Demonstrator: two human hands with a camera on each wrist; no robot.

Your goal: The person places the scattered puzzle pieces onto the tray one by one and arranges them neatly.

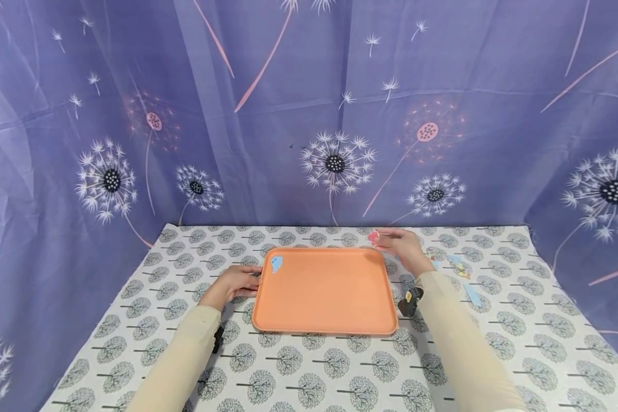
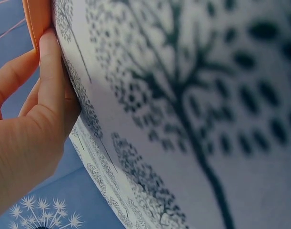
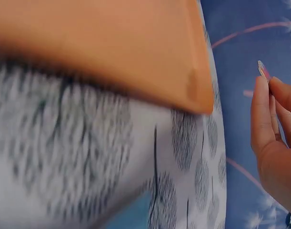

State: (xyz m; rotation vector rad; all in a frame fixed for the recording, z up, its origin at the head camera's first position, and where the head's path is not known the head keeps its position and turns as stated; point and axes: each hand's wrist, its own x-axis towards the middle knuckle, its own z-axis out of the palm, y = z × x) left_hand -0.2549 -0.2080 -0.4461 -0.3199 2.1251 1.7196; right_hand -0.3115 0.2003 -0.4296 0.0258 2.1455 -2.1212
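Note:
An orange tray (image 1: 324, 292) lies flat on the patterned cloth. At its left edge my left hand (image 1: 235, 283) holds the rim, thumb and fingers at the edge in the left wrist view. Inside the tray's upper left corner is a small flat blue cutout (image 1: 276, 264) with dark marks. Just beyond the tray's far right corner, my right hand (image 1: 401, 247) pinches a small flat pink cutout (image 1: 373, 237) between thumb and fingers. In the right wrist view that pink cutout (image 3: 263, 70) appears edge-on, so its exact shape cannot be told.
Right of the tray lie several small flat pieces, among them a blue strip (image 1: 472, 295) and a yellowish cutout (image 1: 462, 270); the right forearm partly covers that area. A tree-printed cloth (image 1: 309, 389) covers the table. Purple dandelion curtains (image 1: 268, 131) stand behind and at both sides.

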